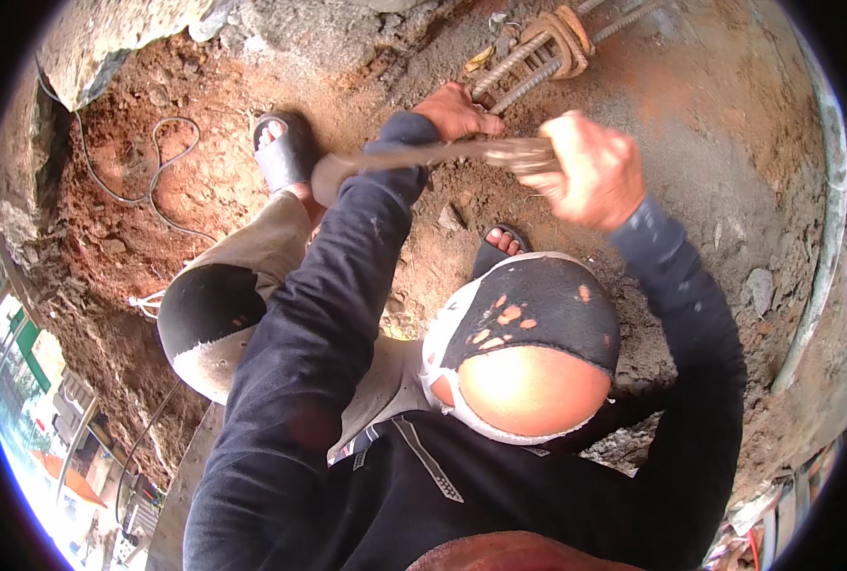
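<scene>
My right hand [594, 171] is closed around the brown grip of a long tool [452, 152]. The tool is smeared by motion and stretches leftward across my left forearm, ending in a rounded, paler part; its exact kind is unclear. Further ahead, my left hand [454, 111] reaches low beside the near ends of two ribbed steel bars [514, 71]. Its fingers look curled in against the bars, but what they hold is hidden. Rusty brown loops [573, 43] are wrapped around the bars higher up.
Loose reddish soil [124, 157] lies to the left, with a thin grey cable [157, 176] looping over it. Broken concrete [109, 48] juts in at the upper left. A pale curved pipe-like edge [830, 238] borders the right. My sandalled feet stand on either side, a stone [451, 218] between them.
</scene>
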{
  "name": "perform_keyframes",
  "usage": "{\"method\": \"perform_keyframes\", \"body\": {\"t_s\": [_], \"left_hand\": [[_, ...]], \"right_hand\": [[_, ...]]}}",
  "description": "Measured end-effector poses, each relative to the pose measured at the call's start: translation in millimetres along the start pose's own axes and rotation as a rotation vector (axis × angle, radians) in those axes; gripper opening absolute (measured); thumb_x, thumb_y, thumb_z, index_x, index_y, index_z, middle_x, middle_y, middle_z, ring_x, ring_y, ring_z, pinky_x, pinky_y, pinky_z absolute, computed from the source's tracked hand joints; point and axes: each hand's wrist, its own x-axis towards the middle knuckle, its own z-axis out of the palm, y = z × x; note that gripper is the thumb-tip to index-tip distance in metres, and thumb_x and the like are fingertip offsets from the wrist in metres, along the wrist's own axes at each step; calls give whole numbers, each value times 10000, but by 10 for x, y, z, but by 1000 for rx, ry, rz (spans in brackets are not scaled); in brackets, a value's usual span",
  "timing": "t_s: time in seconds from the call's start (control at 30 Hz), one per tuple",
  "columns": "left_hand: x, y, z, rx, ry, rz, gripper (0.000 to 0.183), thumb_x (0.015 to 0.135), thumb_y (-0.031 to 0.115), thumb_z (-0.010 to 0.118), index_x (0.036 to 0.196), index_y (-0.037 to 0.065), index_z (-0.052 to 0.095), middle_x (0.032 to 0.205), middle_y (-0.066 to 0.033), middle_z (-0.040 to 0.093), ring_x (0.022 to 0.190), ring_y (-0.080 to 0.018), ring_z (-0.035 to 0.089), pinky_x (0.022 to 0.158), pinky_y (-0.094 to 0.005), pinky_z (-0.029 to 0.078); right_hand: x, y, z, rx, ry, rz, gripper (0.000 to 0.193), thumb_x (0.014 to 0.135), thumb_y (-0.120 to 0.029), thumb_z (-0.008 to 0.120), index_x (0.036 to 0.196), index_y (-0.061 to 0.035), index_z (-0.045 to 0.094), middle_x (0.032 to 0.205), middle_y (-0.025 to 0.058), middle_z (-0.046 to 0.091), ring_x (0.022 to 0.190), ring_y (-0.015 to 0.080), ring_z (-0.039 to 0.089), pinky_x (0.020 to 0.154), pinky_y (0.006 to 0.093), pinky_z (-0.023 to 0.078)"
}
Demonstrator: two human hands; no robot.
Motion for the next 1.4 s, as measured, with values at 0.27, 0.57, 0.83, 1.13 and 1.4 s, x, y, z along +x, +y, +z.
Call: {"method": "perform_keyframes", "body": {"t_s": [0.27,0.57,0.83,1.13,1.4], "left_hand": [[-80,18,-119,17,-130,-109,444,833,398,779,811,-43,736,647,-94,678,628,-170,647,803,-406,535],[212,-51,-130,-100,49,189,729,935,408,644,1511,76,344,1336,-164,562,1103,-265,601,957,-403,491],[1149,209,-98,-127,222,743,413,984,41,483,1392,99,457,1182,-59,619,1000,-170,600,832,-314,510],[1357,57,-14,-143,325,835,600,858,19,662,1400,78,412,1203,-82,588,1010,-182,582,838,-316,504],[981,467,166,-367,125,662,719,806,-44,637,1456,80,358,1287,-104,572,1214,-204,548,998,-335,467]], "right_hand": [[-133,316,-319,79,-119,421,347,981,-387,590,1003,-47,525,652,129,610,591,311,650,531,422,510],[-447,641,-349,231,149,907,531,1041,-503,405,1106,-28,631,704,48,559,614,171,538,571,339,455],[-1102,58,407,665,210,1142,380,1050,-351,491,1192,-26,628,691,-25,528,493,31,421,433,217,347],[-598,-261,-62,427,114,842,373,1006,-380,555,1110,-24,590,801,151,662,708,301,667,646,382,516],[-865,1159,65,-385,-70,768,419,1005,-501,487,972,-86,534,622,104,587,596,238,664,452,320,503]]}}
